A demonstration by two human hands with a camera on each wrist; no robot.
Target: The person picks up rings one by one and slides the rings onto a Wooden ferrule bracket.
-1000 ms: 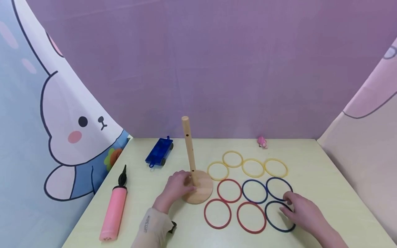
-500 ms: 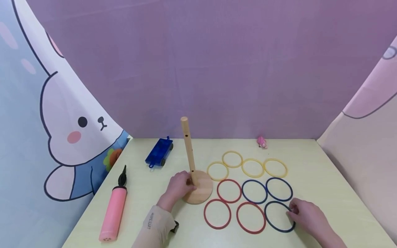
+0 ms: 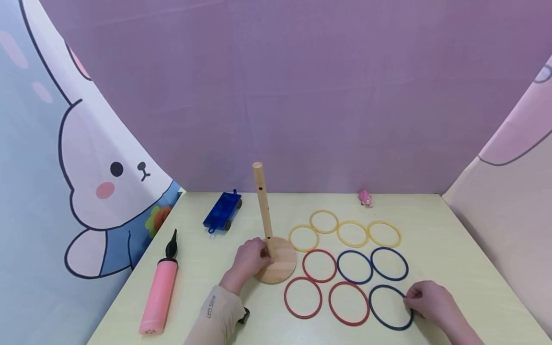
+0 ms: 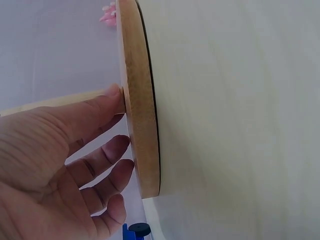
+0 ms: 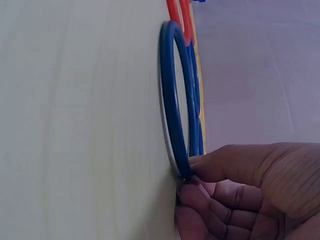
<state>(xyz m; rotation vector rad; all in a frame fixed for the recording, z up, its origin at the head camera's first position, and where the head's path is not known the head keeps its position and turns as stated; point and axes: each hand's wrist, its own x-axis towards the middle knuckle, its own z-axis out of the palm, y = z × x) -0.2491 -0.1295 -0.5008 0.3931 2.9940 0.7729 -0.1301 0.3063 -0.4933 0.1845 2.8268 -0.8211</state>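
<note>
While left hand (image 3: 250,258) pinches wooden post (image 3: 263,206) near its foot, right hand (image 3: 430,303) has its grip closed, pinching nearest blue ring (image 5: 171,95) by right edge; ring lies just right of red ring (image 3: 330,304).

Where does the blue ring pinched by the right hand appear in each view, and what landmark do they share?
Head: the blue ring is at lower right, its right edge pinched by the right hand.
Left wrist: not in it.
Right wrist: just right of centre, a narrow oval, its lower end pinched.
Shared landmark: purple backdrop, across the top in head, upper left in left wrist, right side in right wrist.
</note>
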